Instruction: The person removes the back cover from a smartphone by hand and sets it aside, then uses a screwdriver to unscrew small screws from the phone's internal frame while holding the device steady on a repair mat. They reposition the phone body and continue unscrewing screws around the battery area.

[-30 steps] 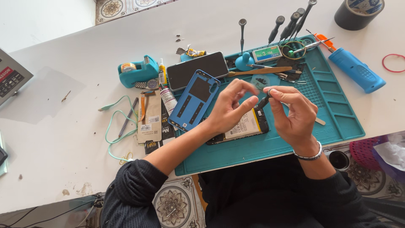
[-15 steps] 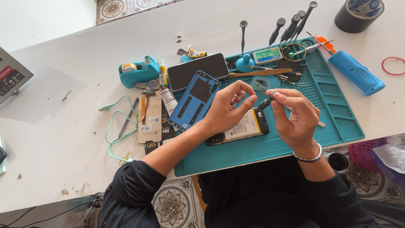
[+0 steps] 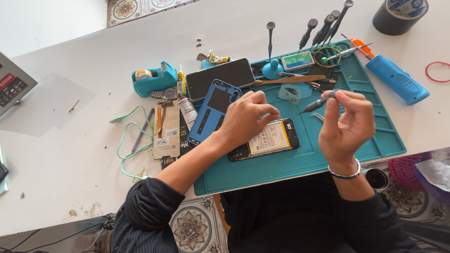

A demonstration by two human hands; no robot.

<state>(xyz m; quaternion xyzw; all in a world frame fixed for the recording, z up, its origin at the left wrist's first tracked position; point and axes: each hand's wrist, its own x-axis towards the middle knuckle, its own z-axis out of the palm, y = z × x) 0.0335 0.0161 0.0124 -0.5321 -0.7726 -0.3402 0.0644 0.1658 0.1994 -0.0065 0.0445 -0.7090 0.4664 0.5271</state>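
Note:
My right hand is raised above the teal work mat, shut on a slim dark screwdriver whose tip points left. My left hand hovers over the top end of an opened phone with its battery exposed. Its fingers are pinched together, and I see nothing between them. A blue phone back cover lies just left of that hand. Behind the cover, a black phone rests with its dark glass up.
Several screwdrivers stand at the mat's far edge beside a wooden spudger. To the left are a teal tape dispenser, glue tubes and a green cable. To the right are a blue handled tool, a black tape roll and a red rubber band.
My hands have parted. The left one dropped from the screwdriver tip toward the opened phone, and the right one drew back to the right with the screwdriver.

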